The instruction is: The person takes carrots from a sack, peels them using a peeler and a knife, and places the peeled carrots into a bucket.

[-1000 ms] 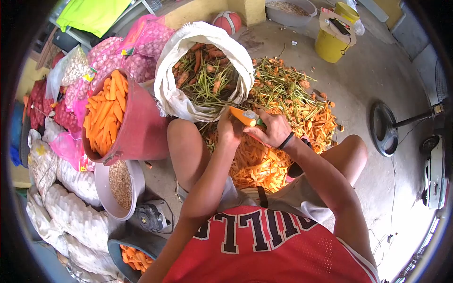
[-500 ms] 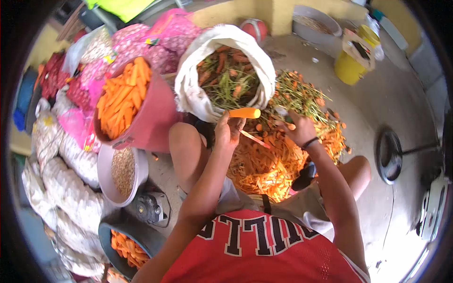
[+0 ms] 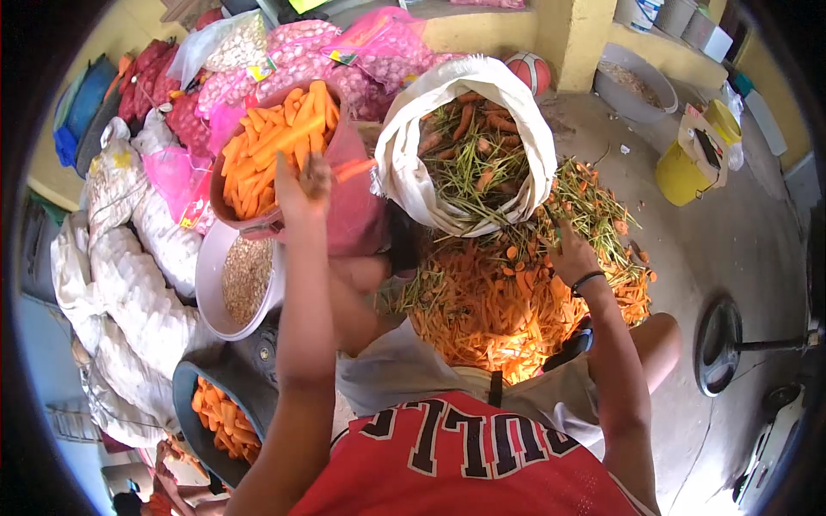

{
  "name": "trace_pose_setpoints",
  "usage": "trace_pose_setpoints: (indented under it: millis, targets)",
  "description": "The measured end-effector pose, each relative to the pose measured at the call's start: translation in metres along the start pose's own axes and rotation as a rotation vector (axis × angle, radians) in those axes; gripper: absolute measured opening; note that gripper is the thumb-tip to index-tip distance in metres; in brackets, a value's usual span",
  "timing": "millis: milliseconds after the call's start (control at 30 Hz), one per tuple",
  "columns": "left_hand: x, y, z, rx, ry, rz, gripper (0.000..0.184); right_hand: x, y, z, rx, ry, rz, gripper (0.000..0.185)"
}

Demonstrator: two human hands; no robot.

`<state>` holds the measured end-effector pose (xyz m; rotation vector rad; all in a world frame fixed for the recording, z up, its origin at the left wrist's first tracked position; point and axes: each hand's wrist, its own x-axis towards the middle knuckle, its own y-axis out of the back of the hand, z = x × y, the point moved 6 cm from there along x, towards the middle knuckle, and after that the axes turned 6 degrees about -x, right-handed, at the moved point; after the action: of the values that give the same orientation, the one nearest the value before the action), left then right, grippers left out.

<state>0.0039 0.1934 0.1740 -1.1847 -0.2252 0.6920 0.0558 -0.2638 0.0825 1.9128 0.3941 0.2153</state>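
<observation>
Carrots (image 3: 258, 156) crest the rim of the bucket (image 3: 354, 213).

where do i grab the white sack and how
Probably the folded rim of the sack, on its far side, from above: the mouth opens upward, the loose cloth there should pinch easily, and peelings crowd the near side.

Matt woven plastic is seen in the open white sack (image 3: 397, 163) at upper centre, smooth plastic in the round red tub (image 3: 354, 213) at upper left, smooth flesh in its peeled orange carrots (image 3: 251, 176), and dull concrete in the grey floor (image 3: 658, 267) at right.
</observation>
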Motion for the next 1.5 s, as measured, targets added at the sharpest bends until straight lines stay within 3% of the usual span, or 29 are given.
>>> trace_pose_setpoints:
  millis: [33, 100, 133, 200, 267, 400, 500, 633, 767, 867, 933, 1067, 1200, 1233, 1367, 1467, 1500]
  targets:
    - [-0.009, 0.014, -0.011, 0.106, 0.034, -0.107, 0.032, 0.006, -0.01, 0.007, 0.089, 0.107, 0.034, 0.051]
    - [-0.033, 0.046, -0.052, 0.223, 0.014, 0.101, 0.022, 0.01, -0.029, 0.014, 0.034, 0.104, 0.025, 0.053]
    - [-0.042, 0.059, -0.077, 0.3, 0.1, -0.004, 0.015, 0.01, -0.033, 0.014, 0.002, 0.101, 0.015, 0.054]
    - [-0.074, 0.063, -0.13, 0.307, 0.306, 0.023, 0.01, 0.003, -0.034, -0.001, 0.465, -0.077, -0.239, 0.052]
    - [-0.097, 0.055, -0.173, 0.278, 0.442, 0.043, 0.019, -0.016, -0.055, -0.014, 1.007, -0.32, -0.392, 0.05]
    - [-0.117, 0.014, -0.227, 0.116, 0.621, -0.105, 0.021, -0.015, -0.052, -0.024, 1.31, -0.33, -0.305, 0.044]
    - [-0.11, 0.01, -0.256, 0.202, 0.784, -0.254, 0.025, 0.006, -0.037, 0.0, 1.272, -0.268, -0.071, 0.033]
    - [-0.088, 0.017, -0.289, 0.615, 0.905, -0.401, 0.036, 0.028, 0.002, 0.026, 0.701, -0.199, 0.192, 0.018]
    - [-0.005, 0.009, -0.298, 0.93, 0.709, -0.309, 0.043, 0.044, 0.015, 0.028, 0.519, -0.139, 0.225, 0.021]
    - [0.086, 0.019, -0.305, 1.013, 0.508, -0.313, 0.033, 0.05, 0.014, 0.014, 0.376, 0.088, 0.176, 0.019]
    - [0.131, 0.018, -0.309, 1.073, 0.393, -0.278, 0.03, 0.051, 0.002, 0.015, 0.301, 0.047, 0.027, 0.022]
    - [0.172, 0.0, -0.356, 1.574, 0.133, -0.671, 0.03, 0.059, -0.013, 0.019, 0.249, 0.067, -0.137, 0.031]
    - [0.151, -0.029, -0.413, 2.162, -0.047, -1.068, 0.034, 0.067, -0.025, 0.028, 0.246, 0.097, -0.189, 0.036]
    - [0.163, -0.017, -0.427, 2.263, -0.112, -1.05, 0.036, 0.069, -0.029, 0.032, 0.245, 0.1, -0.205, 0.037]
    - [0.198, -0.01, -0.454, 2.196, -0.351, -0.968, 0.038, 0.072, -0.03, 0.036, 0.199, 0.101, -0.169, 0.037]
    - [0.222, -0.03, -0.417, 2.277, -0.142, -0.468, 0.035, 0.074, -0.017, 0.033, 0.221, 0.074, -0.215, 0.039]
    - [0.24, -0.02, -0.406, 2.317, -0.124, -0.441, 0.033, 0.071, -0.018, 0.035, 0.235, 0.109, -0.154, 0.039]
